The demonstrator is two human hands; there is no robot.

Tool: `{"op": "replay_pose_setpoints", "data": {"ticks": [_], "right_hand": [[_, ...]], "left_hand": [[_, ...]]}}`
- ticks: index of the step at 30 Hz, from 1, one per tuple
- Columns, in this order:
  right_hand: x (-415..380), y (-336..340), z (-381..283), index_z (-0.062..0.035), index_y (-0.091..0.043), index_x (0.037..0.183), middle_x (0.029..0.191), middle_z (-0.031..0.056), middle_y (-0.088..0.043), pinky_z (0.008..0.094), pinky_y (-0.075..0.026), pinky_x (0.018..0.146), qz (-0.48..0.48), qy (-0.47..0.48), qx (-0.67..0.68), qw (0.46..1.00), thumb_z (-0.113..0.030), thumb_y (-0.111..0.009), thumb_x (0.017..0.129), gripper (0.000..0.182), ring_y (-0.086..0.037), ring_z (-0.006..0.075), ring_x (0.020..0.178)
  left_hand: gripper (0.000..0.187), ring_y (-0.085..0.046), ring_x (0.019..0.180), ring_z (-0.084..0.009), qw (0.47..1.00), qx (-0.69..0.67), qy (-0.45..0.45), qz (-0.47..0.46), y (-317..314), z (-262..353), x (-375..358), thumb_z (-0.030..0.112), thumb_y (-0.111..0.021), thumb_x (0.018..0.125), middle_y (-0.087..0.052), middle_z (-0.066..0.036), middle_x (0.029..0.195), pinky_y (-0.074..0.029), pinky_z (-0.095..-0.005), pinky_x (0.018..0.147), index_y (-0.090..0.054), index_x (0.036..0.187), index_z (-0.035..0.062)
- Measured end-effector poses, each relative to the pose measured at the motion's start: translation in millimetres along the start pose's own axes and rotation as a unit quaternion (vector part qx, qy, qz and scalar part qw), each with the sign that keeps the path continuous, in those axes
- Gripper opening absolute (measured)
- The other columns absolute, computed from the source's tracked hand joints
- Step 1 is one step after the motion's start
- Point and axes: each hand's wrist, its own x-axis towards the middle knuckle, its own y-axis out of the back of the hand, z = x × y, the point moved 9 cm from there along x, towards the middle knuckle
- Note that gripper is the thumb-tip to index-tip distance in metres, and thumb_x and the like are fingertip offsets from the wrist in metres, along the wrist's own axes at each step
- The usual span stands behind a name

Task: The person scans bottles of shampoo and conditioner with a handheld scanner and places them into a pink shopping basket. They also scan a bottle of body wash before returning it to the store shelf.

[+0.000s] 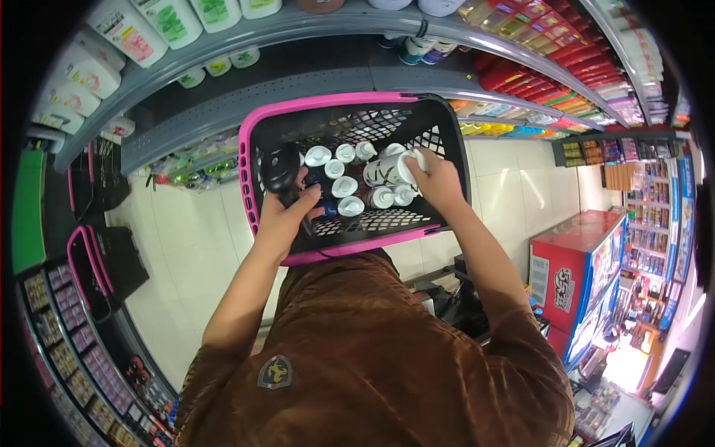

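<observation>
Left hand clasps the black scanner, right hand pinches the bottle's part-hidden top, long axis aimed at the basket's right edge.

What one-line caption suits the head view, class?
Left hand on a black scanner, right hand gripping a bottle over a shopping basket.

No text legible. Logo on red freezer, rightward of right hand grip: unresolved. Print on white shelf bottle, beyond left hand grip: blurred.
</observation>
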Motion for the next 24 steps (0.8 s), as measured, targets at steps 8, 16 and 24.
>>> {"op": "replay_pose_setpoints", "data": {"ticks": [8, 16, 24], "right_hand": [[45, -178, 108, -0.0066, -0.07, 0.116, 0.101, 0.022, -0.072, 0.0488, -0.054, 0.085, -0.172, 0.007, -0.134, 0.976, -0.039, -0.065, 0.093, 0.04, -0.069, 0.0384, 0.097], [40, -273, 174, -0.0057, -0.07, 0.113, 0.109, 0.0209, -0.072, 0.0475, -0.053, 0.094, -0.259, -0.039, -0.177, 0.949, -0.025, -0.065, 0.091, 0.03, -0.068, 0.0373, 0.106], [46, -283, 188, -0.0049, -0.069, 0.113, 0.109, 0.0224, -0.071, 0.0489, -0.052, 0.093, -0.254, -0.059, -0.13, 0.957, -0.016, -0.061, 0.089, 0.028, -0.067, 0.0388, 0.106]], "left_hand": [[0.058, -0.06, 0.124, -0.0344, 0.999, 0.028, -0.006, 0.022, 32, 4, -45, 0.005, -0.064, 0.094, -0.049, -0.019, 0.148, -0.06, -0.045, 0.09, -0.039, 0.147, 0.0061], [0.027, -0.06, 0.123, -0.0363, 0.994, 0.018, -0.02, 0.105, 58, 13, -75, 0.004, -0.066, 0.093, -0.05, -0.02, 0.147, -0.059, -0.0475, 0.09, -0.052, 0.116, 0.0067], [0.033, -0.061, 0.123, -0.0372, 0.988, 0.007, -0.022, 0.153, 35, 10, -77, 0.004, -0.066, 0.093, -0.05, -0.021, 0.147, -0.06, -0.047, 0.089, -0.052, 0.123, 0.005]]}}
